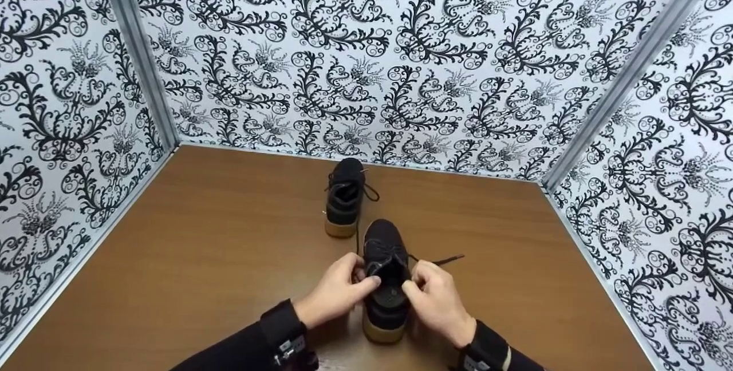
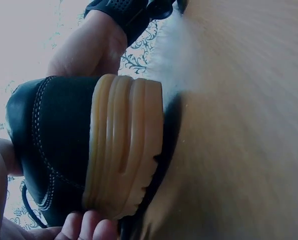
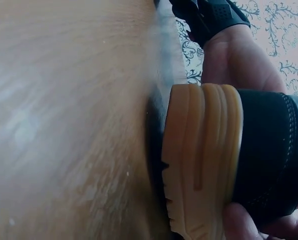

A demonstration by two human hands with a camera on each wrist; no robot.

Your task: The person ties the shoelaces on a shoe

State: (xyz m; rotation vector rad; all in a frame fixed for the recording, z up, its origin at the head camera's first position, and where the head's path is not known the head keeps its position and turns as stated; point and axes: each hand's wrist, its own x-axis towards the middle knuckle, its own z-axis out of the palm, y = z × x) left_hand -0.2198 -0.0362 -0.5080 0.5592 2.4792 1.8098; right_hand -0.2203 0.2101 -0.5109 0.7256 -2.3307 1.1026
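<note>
A black shoe (image 1: 382, 233) with a tan sole stands on the table, toe pointing away from me. My left hand (image 1: 338, 291) grips the left side of its opening, thumb over the edge and fingers outside. On the other side, my right hand (image 1: 438, 299) pinches the right edge of the opening. Dark laces lie loose on both sides of this shoe, and its insole shows between my thumbs. The left wrist view shows the ridged heel sole (image 2: 126, 140) close up, with left fingertips (image 2: 89, 227) beside it. In the right wrist view, a right fingertip (image 3: 241, 225) touches the shoe's side.
A second black shoe (image 1: 343, 196) with a tan heel stands farther back and left, near the rear wall, its lace looped to the right. The brown wooden table (image 1: 229, 216) is enclosed by patterned white-and-black walls (image 1: 343, 73) with grey metal corner posts (image 1: 140, 50).
</note>
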